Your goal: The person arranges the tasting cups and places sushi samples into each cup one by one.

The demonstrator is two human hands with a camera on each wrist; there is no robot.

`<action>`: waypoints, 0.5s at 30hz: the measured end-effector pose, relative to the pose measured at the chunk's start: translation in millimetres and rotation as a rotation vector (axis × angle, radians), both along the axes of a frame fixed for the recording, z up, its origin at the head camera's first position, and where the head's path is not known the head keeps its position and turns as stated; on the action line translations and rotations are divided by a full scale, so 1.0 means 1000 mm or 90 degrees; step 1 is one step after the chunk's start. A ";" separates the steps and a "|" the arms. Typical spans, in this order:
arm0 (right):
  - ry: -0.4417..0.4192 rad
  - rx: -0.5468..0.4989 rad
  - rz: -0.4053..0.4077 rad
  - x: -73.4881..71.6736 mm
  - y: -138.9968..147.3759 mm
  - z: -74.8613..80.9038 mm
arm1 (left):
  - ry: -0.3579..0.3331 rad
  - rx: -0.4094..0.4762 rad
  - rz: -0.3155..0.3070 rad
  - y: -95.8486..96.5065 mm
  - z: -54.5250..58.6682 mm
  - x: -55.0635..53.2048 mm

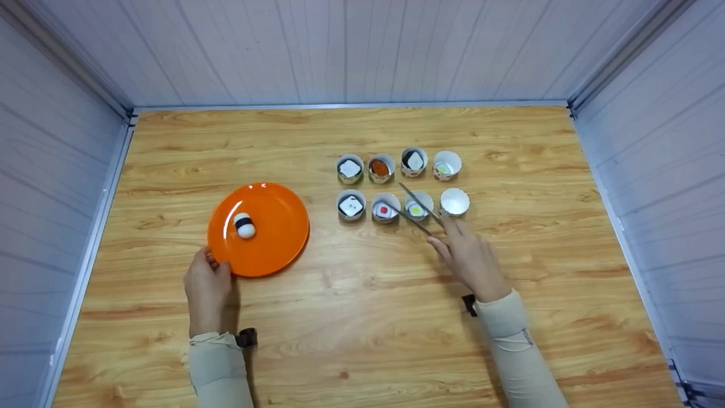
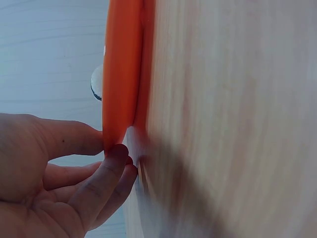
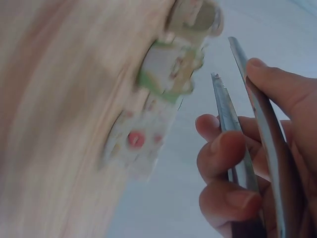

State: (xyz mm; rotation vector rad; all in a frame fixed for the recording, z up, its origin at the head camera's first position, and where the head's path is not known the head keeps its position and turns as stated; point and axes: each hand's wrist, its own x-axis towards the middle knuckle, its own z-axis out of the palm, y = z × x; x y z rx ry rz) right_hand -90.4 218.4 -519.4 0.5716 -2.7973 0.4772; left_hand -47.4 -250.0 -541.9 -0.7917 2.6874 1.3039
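My left hand (image 1: 208, 286) pinches the near-left rim of an orange plate (image 1: 277, 243), thumb on top and fingers underneath in the left wrist view. On the plate lies a white sushi piece with a black band (image 1: 244, 225). My right hand (image 1: 473, 258) holds metal tongs (image 3: 270, 129), their two arms spread apart with nothing between the tips. In the head view the tongs overlap the front row of paper cups, near a sushi piece with a red centre (image 1: 384, 210) and one with a yellow-green centre (image 1: 416, 209).
Patterned paper cups stand in two rows; most hold sushi pieces, including an orange-brown one (image 1: 379, 168) and a black-and-white one (image 1: 414, 160). The front-right cup (image 1: 455, 202) shows only its white inside. Pale panels (image 1: 340, 51) enclose the wooden table (image 1: 351, 317) on three sides.
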 end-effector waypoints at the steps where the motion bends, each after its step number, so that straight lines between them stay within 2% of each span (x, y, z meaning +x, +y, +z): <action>1: 0.001 0.005 0.010 -0.002 -0.006 0.000 | 0.004 -0.001 0.000 0.000 0.000 0.001; 5: -0.011 0.012 0.043 -0.008 -0.033 0.004 | 0.014 -0.005 -0.002 -0.002 0.000 0.002; 15: -0.080 0.037 0.136 -0.018 -0.100 0.011 | -0.017 0.019 0.000 -0.001 0.000 0.000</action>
